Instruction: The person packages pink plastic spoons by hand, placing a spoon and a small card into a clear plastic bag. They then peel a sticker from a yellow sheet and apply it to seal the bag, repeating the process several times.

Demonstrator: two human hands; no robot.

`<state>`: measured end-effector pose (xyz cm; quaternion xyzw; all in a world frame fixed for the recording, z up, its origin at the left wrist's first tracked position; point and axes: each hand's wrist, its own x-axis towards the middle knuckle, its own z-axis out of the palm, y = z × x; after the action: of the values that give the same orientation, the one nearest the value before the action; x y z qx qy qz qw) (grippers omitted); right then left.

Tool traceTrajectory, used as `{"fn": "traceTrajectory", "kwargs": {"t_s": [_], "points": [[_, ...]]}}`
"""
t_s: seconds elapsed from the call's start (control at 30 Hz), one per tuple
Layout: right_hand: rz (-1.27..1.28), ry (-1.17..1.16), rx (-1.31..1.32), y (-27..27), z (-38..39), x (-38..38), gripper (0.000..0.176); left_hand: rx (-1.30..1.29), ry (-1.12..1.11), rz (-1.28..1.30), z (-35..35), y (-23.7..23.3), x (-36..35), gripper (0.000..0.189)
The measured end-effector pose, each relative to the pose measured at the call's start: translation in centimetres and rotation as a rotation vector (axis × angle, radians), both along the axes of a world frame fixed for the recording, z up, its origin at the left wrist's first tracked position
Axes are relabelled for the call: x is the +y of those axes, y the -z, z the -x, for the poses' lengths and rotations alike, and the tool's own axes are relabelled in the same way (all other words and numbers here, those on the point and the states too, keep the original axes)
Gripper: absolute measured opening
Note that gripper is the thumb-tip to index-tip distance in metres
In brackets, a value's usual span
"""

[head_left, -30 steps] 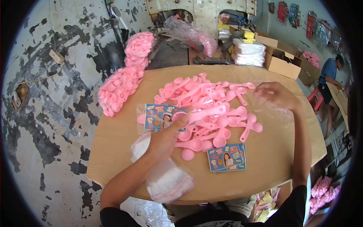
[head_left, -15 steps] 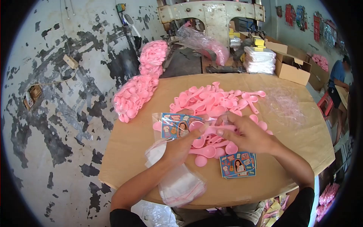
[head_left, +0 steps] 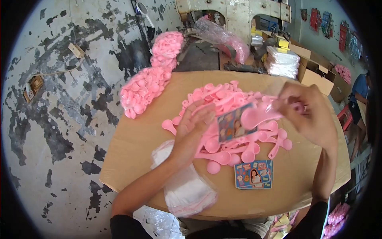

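My right hand [head_left: 308,113] is closed on a clear plastic bag, with a pink spoon [head_left: 251,119] and a blue picture card [head_left: 229,131] in it. Both are somewhat blurred by motion. To the left, my left hand [head_left: 193,129] is open, its fingers stretched out and apart from the bag's far end, over the pink spoon pile [head_left: 223,97]. A small stack of picture cards [head_left: 254,175] lies in front of the pile. Below my left wrist is a stack of clear bags [head_left: 187,191].
Large bags of pink spoons [head_left: 145,89] stand at the table's left edge. Behind the brown-covered table [head_left: 131,159] is a metal machine [head_left: 234,16]. White plastic packs [head_left: 281,61] and a cardboard box [head_left: 314,77] are at the back right. Another person [head_left: 358,93] sits far right.
My right hand has moved right and up, pulling the bag with spoon and card away from my left hand. My left hand has let go and opened. The view has shifted slightly.
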<state>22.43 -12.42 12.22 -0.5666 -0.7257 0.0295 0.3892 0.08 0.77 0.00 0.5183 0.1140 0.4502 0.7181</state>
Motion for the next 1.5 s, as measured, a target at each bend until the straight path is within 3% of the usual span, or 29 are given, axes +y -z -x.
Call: {"fn": "traceTrajectory", "kwargs": {"t_s": [0.03,0.13,0.17,0.23,0.33,0.37,0.47,0.5,0.57,0.63,0.73,0.77,0.87,0.97,1.0,1.07,1.3,1.5], "points": [[-0.001,0.025,-0.131,0.1,0.1,-0.1,0.02,0.079,-0.039,-0.06,-0.1,0.1,-0.1,0.058],[-0.192,0.072,0.148,-1.2,0.2,-0.5,0.028,0.279,-0.021,-0.284,-0.2,-0.1,-0.4,0.068],[-0.201,0.001,0.142,-0.9,0.2,-0.6,0.021,0.326,0.016,-0.415,0.0,-0.1,-0.7,0.071],[-0.114,-0.052,0.115,0.9,1.5,-0.1,0.019,0.401,0.093,-0.681,0.2,-0.2,-1.4,0.078],[0.028,-0.144,0.187,2.3,3.9,0.8,0.016,0.467,0.144,-0.885,-0.6,-2.1,-5.0,0.083],[0.086,-0.184,0.229,2.6,4.4,1.0,0.015,0.534,0.315,-0.617,-0.6,-1.6,-5.6,0.071],[-0.089,-0.176,0.317,2.5,4.2,1.6,0.01,0.523,0.353,-0.253,-0.5,-1.1,-5.6,0.055],[-0.325,-0.146,0.231,3.0,3.3,2.8,0.015,0.399,0.424,-0.185,-0.4,-1.2,-5.3,0.046],[-0.233,-0.14,0.225,3.3,2.5,3.1,0.019,0.433,0.568,-0.147,0.3,-0.5,-4.2,0.046],[0.144,-0.285,0.311,2.6,1.5,2.5,0.022,0.361,0.767,-0.15,0.0,-1.0,-4.1,0.048],[0.343,-0.219,0.205,3.0,1.4,2.9,0.024,0.397,0.689,-0.021,-0.2,-1.1,-4.6,0.05],[0.298,-0.265,0.193,3.8,1.1,3.4,0.023,0.332,0.573,-0.145,-0.1,-0.1,-4.1,0.046],[0.301,-0.213,0.153,3.6,2.0,3.0,0.016,0.365,0.309,-0.184,-0.2,-1.5,-4.3,0.039],[0.151,-0.112,-0.016,4.5,2.5,3.2,0.015,0.465,0.165,-0.182,0.2,-1.6,-4.3,0.035],[-0.039,-0.095,-0.15,4.9,2.5,3.5,0.016,0.503,0.134,-0.165,0.2,-1.6,-4.2,0.035],[-0.417,-0.055,-0.414,5.8,2.5,4.1,0.018,0.418,0.159,-0.1,0.1,-1.3,-4.2,0.036],[-0.299,-0.091,-0.52,6.3,2.5,3.8,0.021,0.421,0.071,-0.159,-0.6,-1.4,-5.1,0.041],[-0.311,-0.104,-0.62,7.1,2.4,4.2,0.02,0.562,0.024,-0.381,-0.3,-0.4,-4.2,0.04]]}}
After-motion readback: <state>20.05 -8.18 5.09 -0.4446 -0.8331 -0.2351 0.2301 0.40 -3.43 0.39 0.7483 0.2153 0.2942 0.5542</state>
